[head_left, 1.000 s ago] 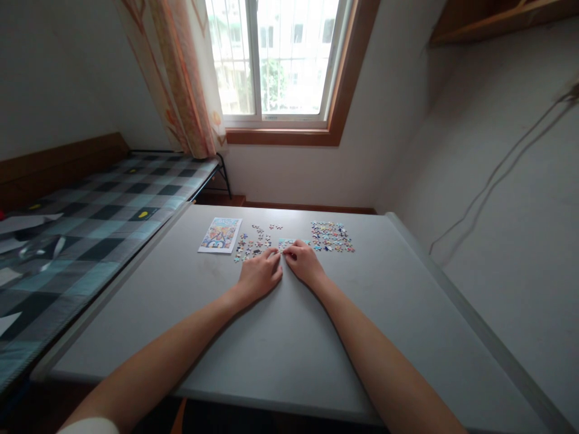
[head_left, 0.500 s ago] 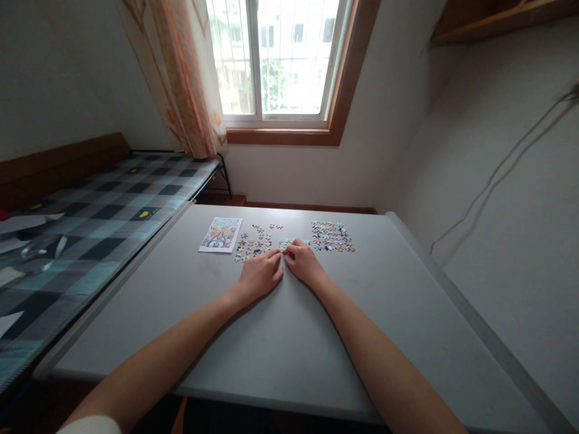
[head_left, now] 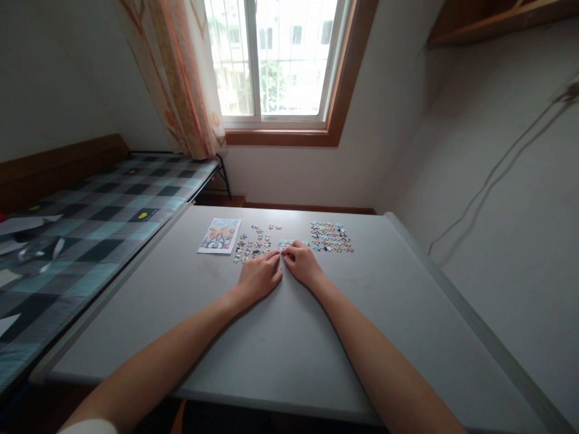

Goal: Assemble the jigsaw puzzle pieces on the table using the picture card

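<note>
Both of my hands rest side by side on a grey table, fingertips meeting. My left hand lies palm down with its fingers curled, touching a small joined patch of puzzle pieces. My right hand pinches at the same patch; what it holds is too small to name. Loose puzzle pieces are scattered just beyond my left hand. A denser cluster of pieces lies to the right. A colourful reference picture sits flat at the left.
A bed with a checked blue cover runs along the table's left edge. A window with an orange curtain is behind the table. A wall with a hanging cable borders the right side.
</note>
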`<state>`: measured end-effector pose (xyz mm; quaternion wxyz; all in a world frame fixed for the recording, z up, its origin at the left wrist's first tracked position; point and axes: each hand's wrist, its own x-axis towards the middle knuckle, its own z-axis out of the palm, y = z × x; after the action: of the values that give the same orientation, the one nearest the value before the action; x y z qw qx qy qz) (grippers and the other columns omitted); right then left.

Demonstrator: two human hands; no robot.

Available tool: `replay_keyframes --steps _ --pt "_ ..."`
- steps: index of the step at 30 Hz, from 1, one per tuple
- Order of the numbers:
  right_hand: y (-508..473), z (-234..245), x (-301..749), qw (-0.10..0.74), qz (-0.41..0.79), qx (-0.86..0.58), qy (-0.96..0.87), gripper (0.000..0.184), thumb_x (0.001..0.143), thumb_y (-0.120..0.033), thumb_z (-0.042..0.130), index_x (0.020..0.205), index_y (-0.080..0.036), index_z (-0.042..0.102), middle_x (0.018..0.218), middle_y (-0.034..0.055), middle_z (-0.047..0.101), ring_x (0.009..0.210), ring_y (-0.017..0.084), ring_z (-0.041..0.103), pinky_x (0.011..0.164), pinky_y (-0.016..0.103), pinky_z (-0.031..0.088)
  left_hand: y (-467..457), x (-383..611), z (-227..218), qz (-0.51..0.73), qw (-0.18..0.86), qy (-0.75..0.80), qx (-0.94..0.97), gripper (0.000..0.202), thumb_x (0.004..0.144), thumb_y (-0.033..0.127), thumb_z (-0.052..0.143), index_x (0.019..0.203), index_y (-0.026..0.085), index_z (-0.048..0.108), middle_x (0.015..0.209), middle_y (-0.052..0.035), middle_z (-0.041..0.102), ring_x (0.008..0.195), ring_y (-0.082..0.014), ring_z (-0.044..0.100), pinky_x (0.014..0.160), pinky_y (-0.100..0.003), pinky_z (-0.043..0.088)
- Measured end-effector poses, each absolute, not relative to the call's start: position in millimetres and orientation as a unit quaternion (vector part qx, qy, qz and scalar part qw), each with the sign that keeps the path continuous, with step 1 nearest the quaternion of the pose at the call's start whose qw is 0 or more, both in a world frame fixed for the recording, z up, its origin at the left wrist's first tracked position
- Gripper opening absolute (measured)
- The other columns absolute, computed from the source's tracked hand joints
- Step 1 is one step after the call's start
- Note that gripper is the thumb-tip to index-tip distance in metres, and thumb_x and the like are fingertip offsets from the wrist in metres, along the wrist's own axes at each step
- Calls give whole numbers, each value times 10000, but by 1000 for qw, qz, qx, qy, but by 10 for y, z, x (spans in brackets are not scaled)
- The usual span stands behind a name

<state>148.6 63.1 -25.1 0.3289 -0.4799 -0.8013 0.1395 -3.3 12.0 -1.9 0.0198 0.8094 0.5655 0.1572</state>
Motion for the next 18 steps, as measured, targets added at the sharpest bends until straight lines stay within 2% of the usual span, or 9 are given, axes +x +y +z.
replay_keyframes --steps 3,8,13,18 --pt "624 -227 1469 303 114 -494 -807 187 795 -118 508 737 -178 675 809 40 563 758 135 539 744 229 412 120 -27 -8 156 26 569 807 357 883 325 401 1202 274 553 1281 -12 554 979 -169 604 843 -269 460" --pt "627 -204 1432 267 98 -523 -804 194 817 -136 500 754 -187 676 820 49 562 762 143 540 740 237 400 129 -32 -16 155 33 569 807 350 876 328 416 1192 278 558 1277 -11 554 981 -169 604 832 -262 464" --pt "627 -237 1441 281 88 -514 -806 203 829 -148 495 741 -190 673 813 48 557 775 145 540 754 236 401 130 -40 -24 163 25 560 812 336 880 325 405 1180 287 551 1276 -1 548 976 -170 604 807 -266 466" --pt "625 -256 1462 299 114 -512 -797 206 810 -121 497 766 -187 688 815 48 565 784 148 547 770 244 409 128 -36 -6 136 20 586 798 344 870 344 426 1185 271 542 1256 -45 513 879 -170 618 754 -283 469"
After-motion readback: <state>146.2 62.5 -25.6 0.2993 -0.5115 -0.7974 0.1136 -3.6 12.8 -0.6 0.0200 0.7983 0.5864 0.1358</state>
